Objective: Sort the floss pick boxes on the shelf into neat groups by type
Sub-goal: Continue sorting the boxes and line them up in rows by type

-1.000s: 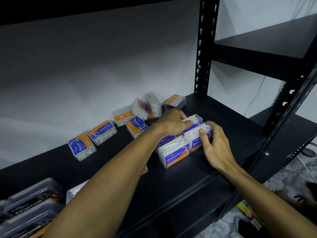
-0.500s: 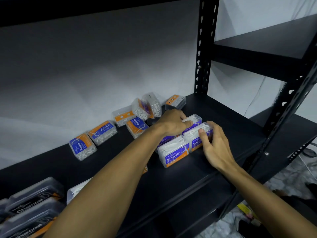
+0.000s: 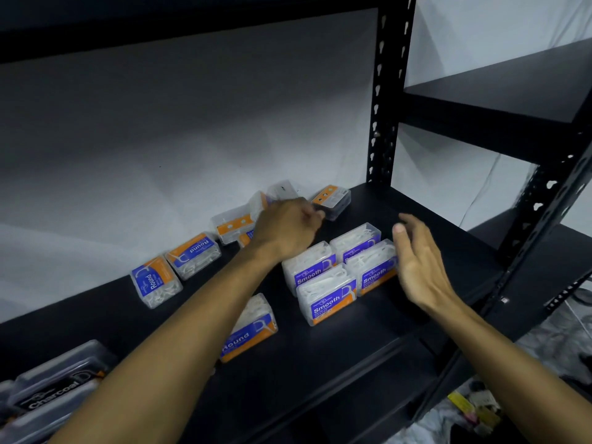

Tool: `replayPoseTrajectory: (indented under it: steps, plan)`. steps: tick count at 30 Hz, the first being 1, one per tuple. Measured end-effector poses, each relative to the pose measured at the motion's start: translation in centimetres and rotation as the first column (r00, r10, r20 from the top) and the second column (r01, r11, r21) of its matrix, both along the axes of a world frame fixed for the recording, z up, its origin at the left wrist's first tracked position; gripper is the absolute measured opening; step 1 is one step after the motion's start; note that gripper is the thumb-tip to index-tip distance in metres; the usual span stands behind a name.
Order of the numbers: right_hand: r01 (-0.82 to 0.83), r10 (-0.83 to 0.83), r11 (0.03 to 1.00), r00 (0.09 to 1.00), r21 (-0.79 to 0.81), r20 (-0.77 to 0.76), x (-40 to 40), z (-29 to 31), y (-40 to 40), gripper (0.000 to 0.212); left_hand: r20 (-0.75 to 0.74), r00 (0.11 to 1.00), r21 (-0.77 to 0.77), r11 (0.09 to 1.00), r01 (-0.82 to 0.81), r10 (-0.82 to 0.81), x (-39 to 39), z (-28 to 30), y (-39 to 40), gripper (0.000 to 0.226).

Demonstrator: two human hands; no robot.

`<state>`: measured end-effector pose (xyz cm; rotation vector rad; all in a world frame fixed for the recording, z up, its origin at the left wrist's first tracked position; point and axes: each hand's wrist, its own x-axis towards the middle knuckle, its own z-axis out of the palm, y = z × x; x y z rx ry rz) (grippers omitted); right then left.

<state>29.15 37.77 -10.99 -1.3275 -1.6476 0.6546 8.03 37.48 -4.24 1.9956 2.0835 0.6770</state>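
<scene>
Left hand (image 3: 288,229) reaches back boxes (image 3: 331,200) (blurred); right hand (image 3: 419,264) beside Smooth boxes (image 3: 326,298).

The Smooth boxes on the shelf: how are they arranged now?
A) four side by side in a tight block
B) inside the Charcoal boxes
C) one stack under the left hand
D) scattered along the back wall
A: the four Smooth boxes sit edge to edge in a two-by-two block on the shelf, beside the open right hand.

Four Smooth boxes (image 3: 339,270) sit grouped on the shelf (image 3: 368,341) between both hands, just left of the right hand (image 3: 419,264); Round boxes (image 3: 174,267) lie left of the left hand (image 3: 288,229).
</scene>
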Motion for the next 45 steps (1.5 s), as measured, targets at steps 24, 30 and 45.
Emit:
replayPoseTrajectory:
  steps: [24,30,45]
  plan:
    - [-0.138,0.406,0.898,0.627,-0.418,0.665,-10.1,3.2,18.3,0.101,-0.345,0.923,0.137,0.982,-0.13,0.17,-5.8,0.4,0.7,0.033]
    - [-0.362,0.487,0.867,0.764,-0.343,0.424,-8.5,5.2,16.6,0.025,-0.351,0.911,0.184,0.97,-0.158,0.215,-4.3,1.3,2.2,0.029]
    - [-0.683,0.233,0.579,0.662,-0.445,-0.713,-3.5,5.7,15.9,0.047,-0.767,0.545,-0.352,0.932,0.086,-0.34,-4.6,1.6,9.4,0.07]
